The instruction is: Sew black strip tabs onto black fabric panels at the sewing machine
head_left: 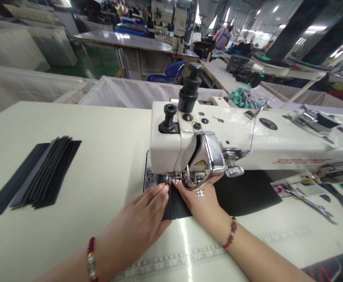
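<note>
My left hand (136, 221) lies open on the near left part of a black sheet of material (178, 205), fingers stretched toward the presser foot. My right hand (202, 199) rests open on the same sheet; one fingertip shows close to the needle area, and the other fingers are partly hidden behind the machine's metal guard. The white sewing machine (165, 147) stands over the sheet, whose far edge under the machine head is hidden. To the right of my right hand, the black material (247, 194) spreads under the machine arm.
A fanned stack of black strips (48, 172) lies on the left of the pale table (109, 145). Tweezers or a similar metal tool (306, 201) and black scraps (340, 199) lie at right. A printed ruler (171, 264) runs along the near edge. White-lined bins (124, 92) stand behind.
</note>
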`<state>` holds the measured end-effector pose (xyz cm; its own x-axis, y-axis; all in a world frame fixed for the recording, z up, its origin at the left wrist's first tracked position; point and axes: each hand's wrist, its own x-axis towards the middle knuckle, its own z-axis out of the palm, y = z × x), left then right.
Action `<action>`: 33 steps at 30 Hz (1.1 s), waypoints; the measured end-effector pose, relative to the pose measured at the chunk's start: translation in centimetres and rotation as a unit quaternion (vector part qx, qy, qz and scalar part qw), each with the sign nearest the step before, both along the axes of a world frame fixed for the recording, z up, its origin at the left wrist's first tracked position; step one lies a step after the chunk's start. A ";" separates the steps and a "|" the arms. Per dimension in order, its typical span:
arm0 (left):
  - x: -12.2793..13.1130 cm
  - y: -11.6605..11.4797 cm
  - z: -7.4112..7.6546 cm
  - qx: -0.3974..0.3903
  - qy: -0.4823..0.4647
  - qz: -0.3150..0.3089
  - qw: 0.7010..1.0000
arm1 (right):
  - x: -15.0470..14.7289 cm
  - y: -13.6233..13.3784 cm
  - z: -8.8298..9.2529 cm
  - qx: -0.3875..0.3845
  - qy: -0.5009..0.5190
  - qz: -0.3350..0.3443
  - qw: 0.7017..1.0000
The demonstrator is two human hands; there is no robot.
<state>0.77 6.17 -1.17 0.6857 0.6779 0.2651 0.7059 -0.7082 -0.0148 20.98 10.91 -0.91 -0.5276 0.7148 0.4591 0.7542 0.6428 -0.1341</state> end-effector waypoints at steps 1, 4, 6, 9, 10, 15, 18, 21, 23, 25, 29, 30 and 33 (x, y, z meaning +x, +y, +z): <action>0.0 0.1 0.0 -0.001 0.001 0.002 1.000 | 0.0 0.2 -0.2 0.001 -0.001 -0.001 1.000; 0.1 0.4 0.3 -0.005 0.002 0.009 1.000 | 0.2 0.8 -0.9 -0.001 -0.001 -0.005 1.000; 0.1 0.5 0.4 -0.005 0.006 0.013 1.000 | 0.2 1.0 -1.3 -0.006 -0.004 -0.008 1.000; 0.0 0.7 0.5 0.002 0.009 0.014 1.000 | 0.2 1.1 -1.2 -0.024 -0.021 -0.017 0.999; 0.0 0.9 0.5 0.006 0.008 0.012 1.000 | 0.1 1.0 -1.0 -0.030 -0.026 -0.019 0.999; -0.1 1.5 0.5 0.017 -0.011 0.006 1.000 | -0.1 0.7 0.3 -0.072 -0.049 -0.034 0.996; -0.1 1.8 0.7 0.010 -0.021 0.011 1.000 | 0.0 0.9 0.8 -0.105 -0.065 -0.032 0.992; -0.1 2.0 0.7 0.013 -0.028 0.008 0.999 | 0.2 1.3 0.8 -0.112 -0.070 -0.030 0.991; -0.1 2.1 0.7 0.018 -0.034 0.004 0.999 | 0.1 1.5 0.6 -0.112 -0.072 -0.035 0.991; -0.2 2.2 0.6 0.011 -0.042 0.004 0.999 | -0.1 1.8 0.3 -0.110 -0.072 -0.038 0.991; -1.1 2.0 0.7 -0.044 -0.059 0.004 0.997 | -0.4 2.1 -0.1 -0.098 -0.070 -0.037 0.992; -1.4 1.9 0.7 -0.063 -0.063 0.002 0.996 | -0.4 2.1 -0.1 -0.094 -0.069 -0.038 0.992; -2.1 1.5 1.1 -0.092 -0.077 -0.015 0.993 | 0.1 1.8 0.2 -0.089 -0.076 -0.036 0.992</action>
<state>-1.32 7.67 -0.10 0.6675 0.7043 0.2419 0.6684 -0.7098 0.2224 21.05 12.73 -0.76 -0.5256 0.8158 0.2412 0.8174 0.5629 -0.1225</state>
